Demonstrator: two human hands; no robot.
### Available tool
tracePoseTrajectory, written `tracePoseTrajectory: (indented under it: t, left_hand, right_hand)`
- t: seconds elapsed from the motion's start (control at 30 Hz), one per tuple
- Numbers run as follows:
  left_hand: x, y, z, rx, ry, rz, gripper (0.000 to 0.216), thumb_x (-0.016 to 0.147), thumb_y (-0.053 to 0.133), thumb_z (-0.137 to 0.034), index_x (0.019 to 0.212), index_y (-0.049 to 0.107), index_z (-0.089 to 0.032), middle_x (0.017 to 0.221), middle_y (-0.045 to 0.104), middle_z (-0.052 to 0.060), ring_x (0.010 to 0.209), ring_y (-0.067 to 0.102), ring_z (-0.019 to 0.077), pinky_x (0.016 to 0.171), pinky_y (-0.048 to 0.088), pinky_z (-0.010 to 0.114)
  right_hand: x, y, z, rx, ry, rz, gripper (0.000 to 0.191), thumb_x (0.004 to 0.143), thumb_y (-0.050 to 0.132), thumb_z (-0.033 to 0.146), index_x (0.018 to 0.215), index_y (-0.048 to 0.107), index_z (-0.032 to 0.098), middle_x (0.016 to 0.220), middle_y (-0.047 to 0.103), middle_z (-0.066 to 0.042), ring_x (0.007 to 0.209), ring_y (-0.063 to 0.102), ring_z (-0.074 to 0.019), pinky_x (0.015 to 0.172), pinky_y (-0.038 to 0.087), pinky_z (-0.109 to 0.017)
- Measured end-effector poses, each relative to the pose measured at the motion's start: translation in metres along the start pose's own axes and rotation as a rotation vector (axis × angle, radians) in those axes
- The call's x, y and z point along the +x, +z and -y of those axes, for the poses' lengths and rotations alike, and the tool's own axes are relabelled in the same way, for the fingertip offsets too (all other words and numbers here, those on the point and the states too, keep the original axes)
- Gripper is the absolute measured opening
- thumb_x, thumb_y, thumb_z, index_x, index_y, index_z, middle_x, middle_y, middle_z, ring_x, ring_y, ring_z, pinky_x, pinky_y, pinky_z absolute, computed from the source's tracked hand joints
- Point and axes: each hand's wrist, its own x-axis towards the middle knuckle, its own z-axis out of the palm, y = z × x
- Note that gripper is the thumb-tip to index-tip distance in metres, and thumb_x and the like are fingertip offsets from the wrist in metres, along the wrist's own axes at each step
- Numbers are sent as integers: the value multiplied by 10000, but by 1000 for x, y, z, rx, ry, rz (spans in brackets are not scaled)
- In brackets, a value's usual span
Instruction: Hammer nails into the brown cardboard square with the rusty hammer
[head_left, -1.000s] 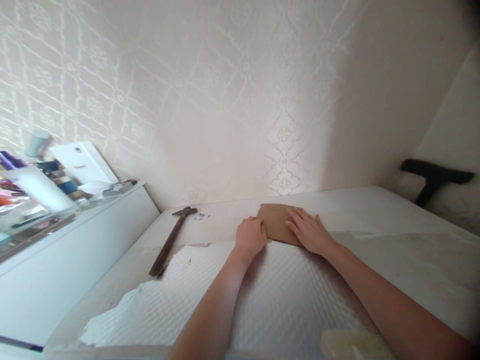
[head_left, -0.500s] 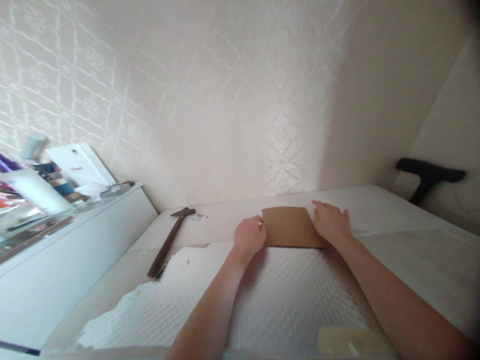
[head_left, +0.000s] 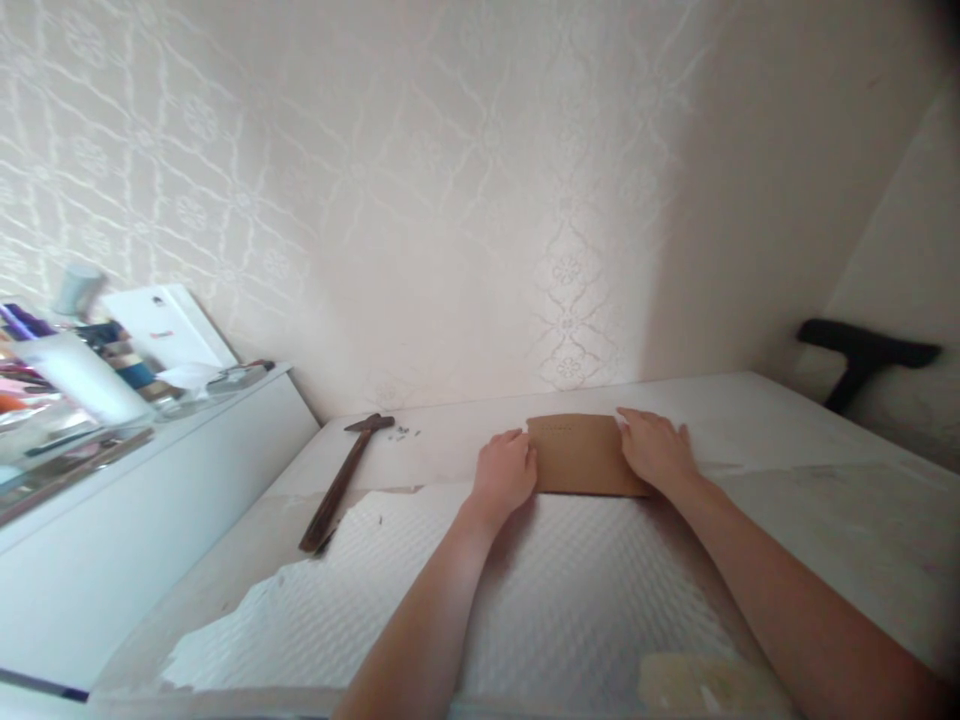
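Observation:
A flat brown rectangular piece point(head_left: 576, 458), leather by its look, lies on the table with a row of small pressed marks near its far left edge. My left hand point(head_left: 508, 468) is at its left edge, fingers curled and closed against the edge. On the opposite side my right hand point(head_left: 656, 448) rests over the right edge, its fingers stretched out and slightly apart. A hammer point(head_left: 341, 485) with a dark wooden handle lies to the left, its head toward the wall. Beside the head are several tiny grey metal bits point(head_left: 403, 433), too small to name.
White quilted-textured sheeting point(head_left: 570, 570) with a torn left edge covers the near part of the table point(head_left: 457, 425). A white cabinet point(head_left: 150, 530) stands left, crowded with containers and a white box point(head_left: 169, 325). A black T-shaped armrest point(head_left: 862, 350) is at the right.
My right hand has moved slightly left, onto the brown piece's right edge. The left fingers have come down along its left edge. The view has shifted a little.

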Motion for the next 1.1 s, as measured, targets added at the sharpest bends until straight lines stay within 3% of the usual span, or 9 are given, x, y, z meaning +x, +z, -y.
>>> tracePoseTrajectory:
  t: [0.13, 0.27, 0.47, 0.9, 1.1]
  left_hand:
    - [-2, 6, -2, 16, 58, 73, 438, 963, 290, -285, 1363, 448, -201, 1471, 413, 54, 1350, 356, 281, 1078, 335, 513]
    - [-3, 6, -6, 28, 66, 130, 459, 979, 227, -308, 1393, 403, -218, 1486, 389, 57, 1378, 312, 279, 1078, 303, 575]
    - [-3, 6, -10, 43, 49, 131, 454, 974, 228, -287, 1387, 404, -218, 1480, 397, 72, 1373, 325, 266, 1079, 297, 583]
    - [-5, 12, -7, 17, 20, 50, 429, 972, 254, -297, 1339, 458, -212, 1456, 427, 75, 1350, 358, 252, 1092, 314, 523]
    - [-11, -4, 20, 109, 12, -17, 380, 943, 358, -261, 1281, 519, -199, 1384, 510, 78, 1292, 431, 227, 1103, 306, 479]
  right_hand:
    - [-4, 6, 8, -25, -86, -6, 446, 976, 266, 305, 1310, 512, 144, 1360, 511, -151, 1235, 447, -309, 1030, 288, -608]
    - [-9, 12, 16, -58, -155, -10, 449, 985, 252, 324, 1294, 525, 146, 1342, 526, -148, 1230, 448, -301, 1040, 272, -604]
    - [-13, 15, 19, -127, -217, -41, 409, 988, 270, 301, 1218, 578, 161, 1323, 545, -127, 1229, 446, -286, 1063, 239, -583]
    - [-11, 12, 19, -184, -166, 1, 406, 984, 266, 303, 1209, 571, 159, 1318, 538, -133, 1180, 474, -290, 1026, 260, -593]
    - [-12, 11, 19, -170, -150, -3, 394, 976, 277, 296, 1200, 574, 167, 1280, 561, -138, 1168, 488, -282, 1025, 262, -561]
